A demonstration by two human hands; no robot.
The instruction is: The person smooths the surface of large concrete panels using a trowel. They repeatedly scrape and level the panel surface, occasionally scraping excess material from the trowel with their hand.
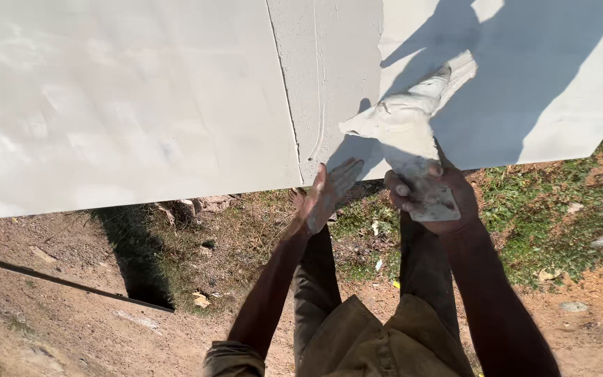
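Nearest the lens: olive-brown cloth of trousers and shirt hem (357, 342), two dark forearms reaching up from it toward the wall.

Right hand (430, 199) just below the lower edge of the pale grey plastered wall (127, 98), fingers (405, 190) clamped around the handle of a putty-caked metal trowel (406, 122). Trowel blade up on the wall, tilted, thick with whitish paste, tip pointing up and right into the shadow cast on the wall. Handle and lower blade also smeared white, so exact shape hard to tell.

Left hand (326, 195) beside the right, at the wall's bottom edge, fingers spread straight and flat, holding nothing, fingertips touching or nearly touching the edge; cannot tell which.

Left of the trowel on the wall: a rougher, grainy vertical strip of plaster (329, 77) with a curved scrape line, bordered by smoother coating to the left. Right of the trowel: dark shadow of head and arm (518, 77) across the sunlit surface.

Below the wall: reddish-brown bare soil (71, 307) with small stones, patches of green grass (539, 223) under the wall's right end, a few scraps of litter, a dark shadowed gap at the wall's base and a thin dark line running across the soil toward the left.
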